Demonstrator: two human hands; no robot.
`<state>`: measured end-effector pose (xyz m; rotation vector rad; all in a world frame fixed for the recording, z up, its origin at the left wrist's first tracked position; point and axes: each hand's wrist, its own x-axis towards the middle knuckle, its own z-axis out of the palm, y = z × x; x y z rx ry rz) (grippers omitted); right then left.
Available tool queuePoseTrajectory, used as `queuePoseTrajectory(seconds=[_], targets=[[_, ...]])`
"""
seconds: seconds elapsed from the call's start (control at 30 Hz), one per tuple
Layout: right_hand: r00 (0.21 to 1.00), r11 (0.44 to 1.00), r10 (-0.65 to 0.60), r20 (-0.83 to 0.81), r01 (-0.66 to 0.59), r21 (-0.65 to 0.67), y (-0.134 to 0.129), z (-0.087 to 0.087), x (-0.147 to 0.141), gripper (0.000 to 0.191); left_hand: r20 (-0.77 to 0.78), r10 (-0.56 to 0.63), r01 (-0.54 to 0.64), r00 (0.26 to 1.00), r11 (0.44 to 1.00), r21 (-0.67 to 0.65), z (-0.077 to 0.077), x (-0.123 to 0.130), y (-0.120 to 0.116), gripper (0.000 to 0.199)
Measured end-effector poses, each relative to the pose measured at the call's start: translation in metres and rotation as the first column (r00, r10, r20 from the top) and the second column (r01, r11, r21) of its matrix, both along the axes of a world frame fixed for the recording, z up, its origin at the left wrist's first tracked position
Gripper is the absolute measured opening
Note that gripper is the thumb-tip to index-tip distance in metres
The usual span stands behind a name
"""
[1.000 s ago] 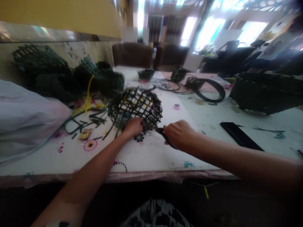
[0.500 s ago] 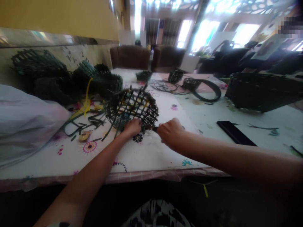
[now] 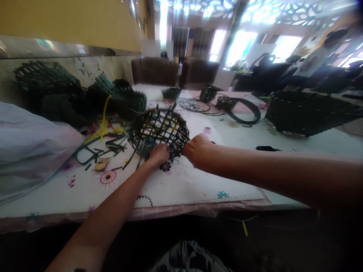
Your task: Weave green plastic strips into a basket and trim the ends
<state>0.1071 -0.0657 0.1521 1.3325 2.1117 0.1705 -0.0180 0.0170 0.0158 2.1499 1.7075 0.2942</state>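
A round, dark woven basket [image 3: 159, 130] with an open lattice lies on the white printed tablecloth [image 3: 181, 189]. Strip ends stick out from its edge. My left hand [image 3: 160, 154] is closed on the near edge of the basket. Against the basket's right edge, my right hand [image 3: 198, 150] is closed in a fist; a small dark end shows beside it, and the rest of what it holds is hidden by the fingers.
Cut dark strips [image 3: 113, 145] and a yellow strip [image 3: 104, 119] lie left. A white plastic bag [image 3: 34, 147] fills the left edge. More dark baskets [image 3: 47, 83], coiled strips [image 3: 195, 105], a large dark basket [image 3: 309, 113] and a partly covered phone [image 3: 265, 148] surround the work. A person [image 3: 314, 60] is behind.
My right hand has moved slightly up and left, onto the basket's right edge. Its forearm now covers most of the phone. My left hand stays on the near edge.
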Motion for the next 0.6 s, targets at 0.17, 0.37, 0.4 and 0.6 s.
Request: queuePoseTrajectory(seconds=[0.17,0.37,0.4,0.6], targets=[[1.0,0.998,-0.022,-0.014,0.023,0.05,-0.007,-0.024,-0.001,0.038,-0.003,-0.007,0.007,1.0,1.0,0.007,0.002,0.001,-0.002,0.026],[0.98,0.984,-0.081,-0.182,0.108,0.139,-0.031,-0.058,0.007,0.023,-0.002,-0.004,0.004,1.0,1.0,0.019,-0.001,-0.001,-0.001,0.026],[0.969,0.976,-0.112,-0.221,0.148,0.157,-0.035,-0.061,0.01,0.023,0.0,-0.004,0.004,1.0,1.0,0.023,-0.002,-0.001,-0.001,0.026],[0.871,0.904,-0.282,-0.402,0.381,0.192,-0.049,-0.073,0.023,0.029,0.015,-0.031,0.03,0.999,0.998,0.055,-0.003,-0.003,-0.002,0.024]])
